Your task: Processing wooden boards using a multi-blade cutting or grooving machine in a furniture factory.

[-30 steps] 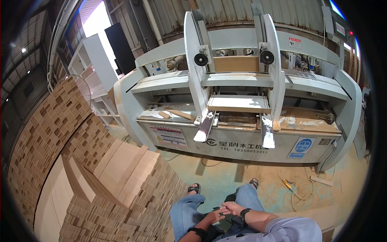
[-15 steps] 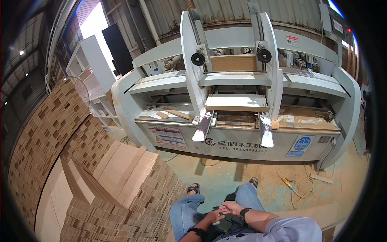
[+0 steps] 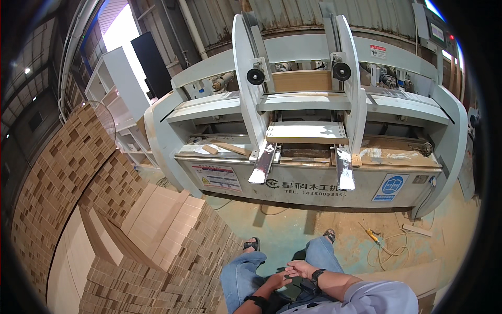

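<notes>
My left hand (image 3: pixel 280 280) and my right hand (image 3: pixel 300 269) meet in my lap, between my jeans-clad knees. The fingers of both are loosely stretched and touch each other, and I see nothing held in either. A black band circles each wrist. Ahead, beyond my feet, stands a large pale-grey woodworking machine (image 3: pixel 230 186). Across its two front rails lies a stack of boards (image 3: pixel 307 131), white on top, with rows of small holes at the ends. Two black handwheels (image 3: pixel 255 77) sit on the machine's uprights.
Tall stacks of cut wooden boards (image 3: pixel 172 225) fill the left side, close to my left leg. On the dusty floor at right lie a yellow-handled tool (image 3: pixel 372 235) with a coiled hose and a wood strip (image 3: pixel 417 230). A control panel (image 3: pixel 437 32) hangs at the far right.
</notes>
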Demonstrator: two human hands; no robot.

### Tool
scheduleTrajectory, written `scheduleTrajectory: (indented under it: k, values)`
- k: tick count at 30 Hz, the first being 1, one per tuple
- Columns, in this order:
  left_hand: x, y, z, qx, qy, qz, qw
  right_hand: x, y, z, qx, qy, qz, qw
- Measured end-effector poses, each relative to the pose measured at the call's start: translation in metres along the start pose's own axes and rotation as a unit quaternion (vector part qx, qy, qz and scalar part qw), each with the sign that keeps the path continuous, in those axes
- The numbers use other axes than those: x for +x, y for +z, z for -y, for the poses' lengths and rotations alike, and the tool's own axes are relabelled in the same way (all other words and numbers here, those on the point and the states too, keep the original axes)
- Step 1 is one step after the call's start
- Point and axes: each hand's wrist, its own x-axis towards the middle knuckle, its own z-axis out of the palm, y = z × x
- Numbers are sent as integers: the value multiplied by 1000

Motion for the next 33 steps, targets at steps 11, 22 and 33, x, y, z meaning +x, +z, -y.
scheduleTrajectory:
  k: [11, 22, 33]
  values:
    - [4, 4, 8, 17, -2, 6, 1000, -2, -1, 0, 3, 0, 2, 1000]
    - [-5, -5, -12, 11, -40, 7, 999, 2, -1, -2, -6, -1, 11, 1000]
    - [-7, -9, -15, 5, -52, 19, 998, 1, 0, -1, 12, -3, 15, 1000]
